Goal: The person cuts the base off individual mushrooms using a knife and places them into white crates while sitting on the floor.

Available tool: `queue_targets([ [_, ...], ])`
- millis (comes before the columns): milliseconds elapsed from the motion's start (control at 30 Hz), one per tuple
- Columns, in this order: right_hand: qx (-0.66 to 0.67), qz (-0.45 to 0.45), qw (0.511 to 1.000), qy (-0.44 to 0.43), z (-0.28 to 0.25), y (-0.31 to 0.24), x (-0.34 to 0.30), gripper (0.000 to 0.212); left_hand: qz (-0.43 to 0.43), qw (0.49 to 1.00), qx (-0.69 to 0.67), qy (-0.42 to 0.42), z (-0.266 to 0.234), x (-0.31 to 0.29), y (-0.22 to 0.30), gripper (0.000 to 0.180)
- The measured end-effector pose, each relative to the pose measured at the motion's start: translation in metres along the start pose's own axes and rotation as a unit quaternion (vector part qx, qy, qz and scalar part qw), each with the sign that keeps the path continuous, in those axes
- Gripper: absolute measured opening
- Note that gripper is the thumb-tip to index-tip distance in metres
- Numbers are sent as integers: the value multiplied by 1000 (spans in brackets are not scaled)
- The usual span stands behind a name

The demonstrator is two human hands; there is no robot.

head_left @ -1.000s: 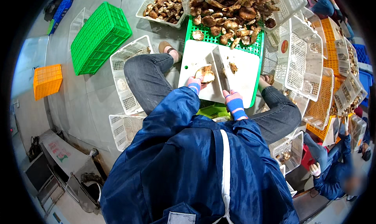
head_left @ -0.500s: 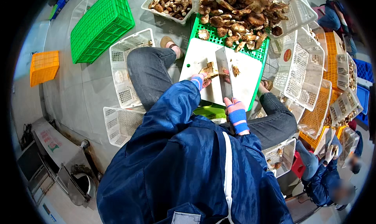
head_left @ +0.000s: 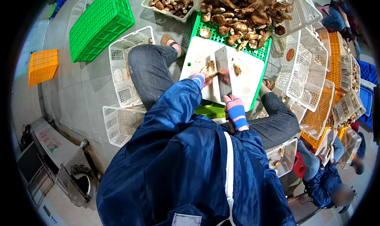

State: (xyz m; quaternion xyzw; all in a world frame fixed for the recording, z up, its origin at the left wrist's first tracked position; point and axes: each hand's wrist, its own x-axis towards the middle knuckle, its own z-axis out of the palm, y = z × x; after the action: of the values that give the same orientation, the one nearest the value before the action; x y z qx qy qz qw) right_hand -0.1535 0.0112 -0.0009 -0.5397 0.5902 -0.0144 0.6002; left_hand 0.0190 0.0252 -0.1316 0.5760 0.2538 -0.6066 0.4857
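Observation:
My left hand (head_left: 202, 80), in a pink and blue striped fingerless glove, pinches a brown-and-white mushroom (head_left: 211, 68) over the white cutting board (head_left: 206, 50). Closed around the handle of a broad-bladed knife (head_left: 224, 69) is my right hand (head_left: 235, 108), gloved in the same stripes. The blade stands on edge just right of the mushroom; whether it touches cannot be made out. A small mushroom piece (head_left: 237, 69) lies on the board to the right of the blade. Beyond the board, a large heap of brown mushrooms (head_left: 241, 16) rests on a green crate (head_left: 217, 34).
White baskets (head_left: 308, 75) and orange crates (head_left: 316, 119) crowd the right side. Left of my knee are a white basket (head_left: 118, 68) and an upturned green crate (head_left: 101, 28). A basket of mushrooms (head_left: 170, 2) stands far left of the heap. Another person (head_left: 322, 182) sits at lower right.
My right hand has shifted slightly left and forward, bringing the knife's handle end with it. The left hand still holds the mushroom in nearly the same place.

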Motion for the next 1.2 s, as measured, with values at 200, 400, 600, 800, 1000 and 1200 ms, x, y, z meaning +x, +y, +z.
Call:
queue_targets([
  [200,-13,22,1000,13,14,35,37,23,20,999,15,-23,-2,-2,0,22],
  [400,-109,-16,991,78,39,19,83,35,7,1000,21,5,1,-9,5,23],
  [600,-104,-130,982,90,21,20,79,26,-7,993,117,-13,-7,-5,7,29],
  [800,-242,-150,953,98,6,-36,-15,31,5,962,255,94,2,-10,10,32],
  [1000,-333,-107,935,53,16,-13,-21,31,-2,951,297,82,0,5,6,41],
  [1200,-340,-85,936,31,20,-16,-7,31,12,957,267,114,-3,21,2,39],
])
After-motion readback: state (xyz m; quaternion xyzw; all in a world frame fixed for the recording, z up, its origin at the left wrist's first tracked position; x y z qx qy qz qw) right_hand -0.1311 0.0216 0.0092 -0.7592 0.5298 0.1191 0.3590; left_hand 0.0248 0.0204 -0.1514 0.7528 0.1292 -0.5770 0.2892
